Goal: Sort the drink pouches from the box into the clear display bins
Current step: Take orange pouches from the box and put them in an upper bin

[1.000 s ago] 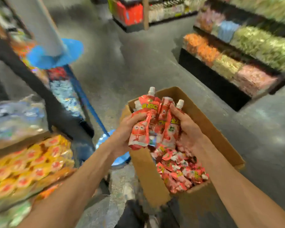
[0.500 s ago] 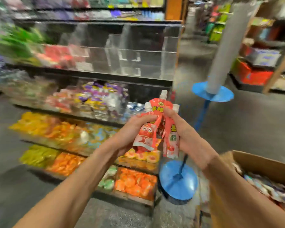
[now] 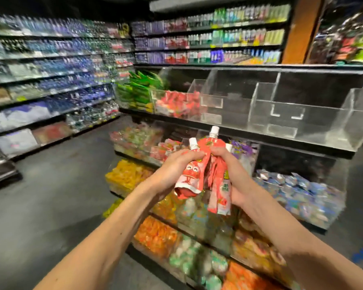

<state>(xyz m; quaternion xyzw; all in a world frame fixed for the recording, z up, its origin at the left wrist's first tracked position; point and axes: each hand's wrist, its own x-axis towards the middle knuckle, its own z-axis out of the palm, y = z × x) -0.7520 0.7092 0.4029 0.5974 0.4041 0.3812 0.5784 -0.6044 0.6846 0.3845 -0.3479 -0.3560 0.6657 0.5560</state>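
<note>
since half a second ago the view turns to face the shelving square on, and the bundle of red drink pouches (image 3: 190, 176) now shows in front of the lower snack shelves (image 3: 130, 174), below the clear display bins (image 3: 281, 120). the left hand (image 3: 170, 172) curls round one side of the bundle and the right hand (image 3: 235, 174) grips the other, fingertips meeting just under the white spouts (image 3: 214, 130). one bin further left holds red packets (image 3: 176, 103).

red drink pouches (image 3: 205, 176), bunched, white-capped spouts up
</note>
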